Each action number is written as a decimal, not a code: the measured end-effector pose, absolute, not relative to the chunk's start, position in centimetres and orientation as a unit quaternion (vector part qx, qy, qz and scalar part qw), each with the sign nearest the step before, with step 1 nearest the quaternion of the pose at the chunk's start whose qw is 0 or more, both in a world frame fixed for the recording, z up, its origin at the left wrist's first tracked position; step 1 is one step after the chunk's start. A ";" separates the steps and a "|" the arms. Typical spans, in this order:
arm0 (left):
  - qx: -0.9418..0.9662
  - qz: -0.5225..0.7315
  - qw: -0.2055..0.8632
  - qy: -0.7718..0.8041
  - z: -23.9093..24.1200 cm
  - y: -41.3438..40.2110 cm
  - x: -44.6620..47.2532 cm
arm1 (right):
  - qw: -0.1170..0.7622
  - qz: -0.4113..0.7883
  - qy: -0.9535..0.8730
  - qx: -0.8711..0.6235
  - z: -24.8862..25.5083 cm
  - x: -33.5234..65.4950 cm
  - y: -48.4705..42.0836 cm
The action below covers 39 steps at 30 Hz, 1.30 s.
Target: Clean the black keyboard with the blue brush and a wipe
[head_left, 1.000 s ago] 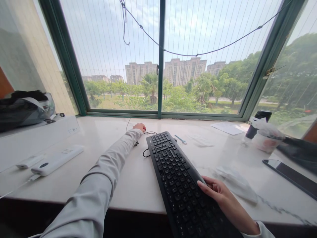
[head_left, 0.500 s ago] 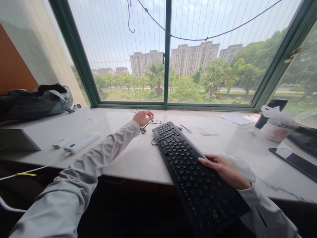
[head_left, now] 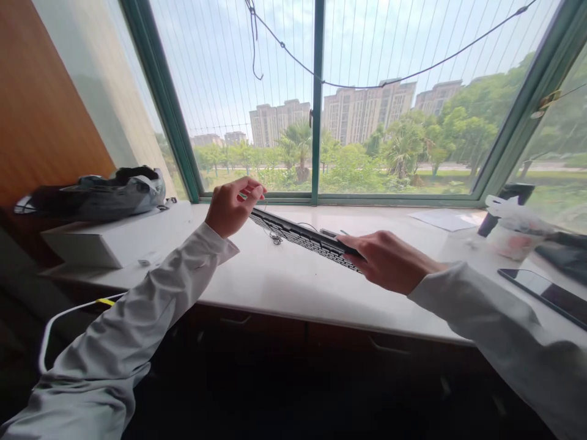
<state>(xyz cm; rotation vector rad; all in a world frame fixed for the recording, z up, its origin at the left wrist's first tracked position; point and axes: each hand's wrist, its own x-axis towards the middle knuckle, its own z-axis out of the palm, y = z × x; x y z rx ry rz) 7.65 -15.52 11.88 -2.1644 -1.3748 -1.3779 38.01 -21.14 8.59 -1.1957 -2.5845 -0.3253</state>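
Observation:
A black keyboard hangs in the air above the white window ledge, held at both ends. My left hand is closed round its far left end. My right hand grips its near right end, fingers wrapped over the edge. The keyboard's thin black cable dangles down to the ledge under it. Both my arms wear light grey sleeves.
A white box with a dark bag on top sits at the left. On the right are a black phone, a white plastic bag, a dark cup and a paper sheet. A green-framed window stands behind.
Both hands took hold of the keyboard and lifted it off the ledge; it had lain flat with my right hand resting on it. The camera drew back and lower.

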 end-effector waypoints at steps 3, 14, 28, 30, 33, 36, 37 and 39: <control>-0.780 -0.416 0.105 -0.455 11.4 -16.9 7.6 | 0.074 -0.170 -0.913 -0.363 7.5 37.0 -21.5; -0.849 -0.271 0.078 -0.447 7.7 -17.0 7.2 | 0.035 -0.277 -0.914 -0.294 4.5 37.1 -19.9; -0.875 -0.136 -0.010 -0.465 5.2 -16.7 8.0 | 0.121 -0.457 -0.861 -0.186 2.7 36.8 -18.0; -0.860 -0.170 0.034 -0.480 5.0 -16.7 8.1 | 0.131 -0.459 -0.858 -0.189 2.6 36.6 -17.9; -0.878 -0.086 -0.024 -0.471 4.4 -16.8 8.3 | 0.139 -0.460 -0.857 -0.189 2.5 36.4 -17.8; -0.871 -0.117 0.012 -0.477 3.7 -16.8 8.6 | 0.139 -0.463 -0.856 -0.182 2.4 36.3 -17.8; -0.860 -0.150 0.041 -0.485 3.5 -16.8 8.7 | 0.138 -0.461 -0.857 -0.182 2.4 36.3 -17.9; -0.854 -0.158 0.050 -0.493 3.1 -16.8 8.9 | 0.137 -0.456 -0.860 -0.186 2.3 36.2 -17.8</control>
